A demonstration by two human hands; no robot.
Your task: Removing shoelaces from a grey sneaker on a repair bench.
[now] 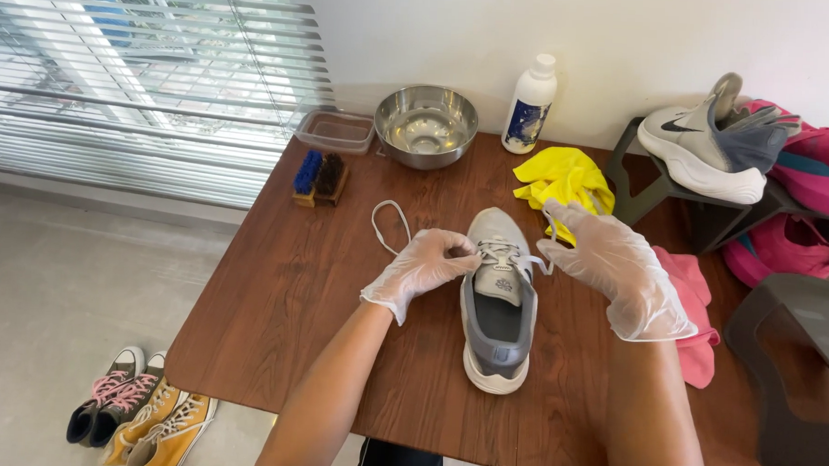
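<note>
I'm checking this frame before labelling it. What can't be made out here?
- Head view: lace end at the left hand, hidden in its fingers.
- Shoe eyelets: too small.
- Pink cloth: partly behind the right hand.
- Dark stand: cut by the right edge.

Steel bowl point(426, 125), white bottle point(530, 105), plastic tub point(334, 131), 2 brushes point(317, 177), yellow cloth point(563, 179), pink cloth point(696, 316).

A home room: window blinds point(144, 77), sneakers on floor point(142, 407).
</note>
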